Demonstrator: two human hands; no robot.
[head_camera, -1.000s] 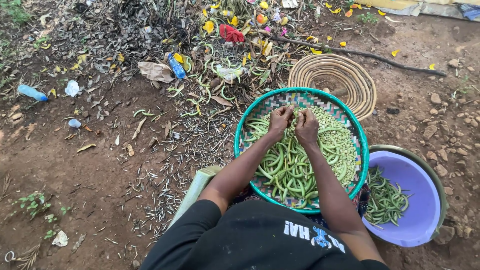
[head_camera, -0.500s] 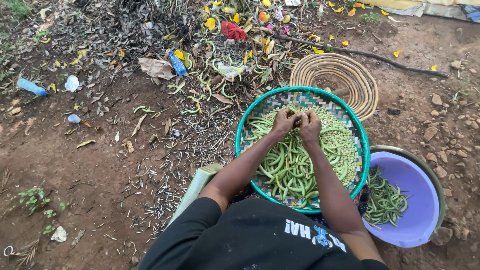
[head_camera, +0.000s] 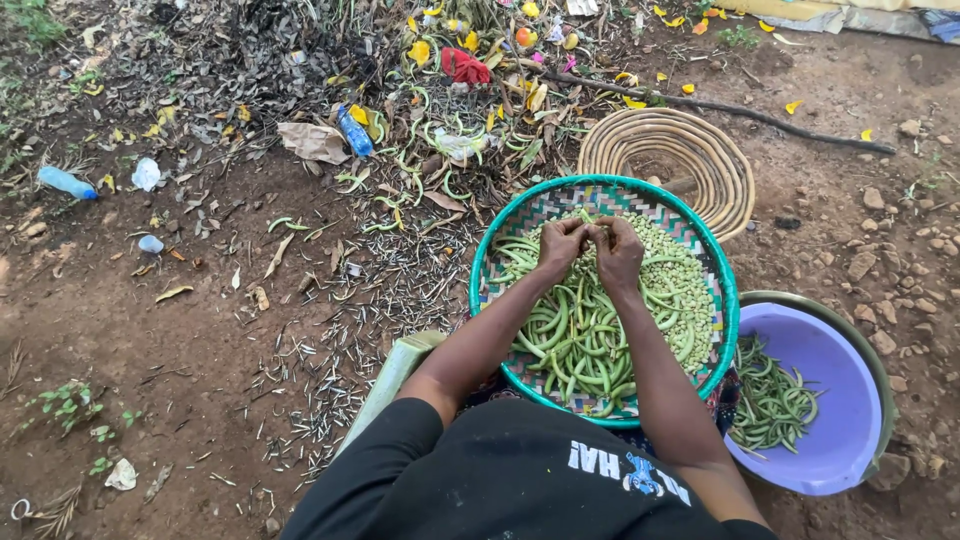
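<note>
The ground (head_camera: 200, 330) is bare brown dirt, outdoors, with small stones on the right side. At the top lies a big heap of dry leaves and rubbish (head_camera: 330, 70), with yellow petals, empty green pods, a blue plastic bottle (head_camera: 354, 131) and a scrap of red cloth (head_camera: 465, 66) mixed in. Thin dark stalk bits are spread over the dirt left of the basket. A person in a black shirt (head_camera: 500, 480) sits low on the ground. In front of them is a round woven basket (head_camera: 490, 250) with a green rim. It holds a pile of long green bean pods (head_camera: 575, 345) on the near side and pale shelled beans (head_camera: 690, 290) on the far right side. Just to the right, touching the basket, is a purple bowl (head_camera: 850, 420) with more green pods inside. Behind the basket lies a coiled ring of woven straw (head_camera: 668, 160). The left hand (head_camera: 562, 245) and the right hand (head_camera: 620, 250) meet over the middle of the basket. Both are closed, pinching one bean pod (head_camera: 590, 228) between their fingers. The pod is small and mostly hidden by the fingers.
</note>
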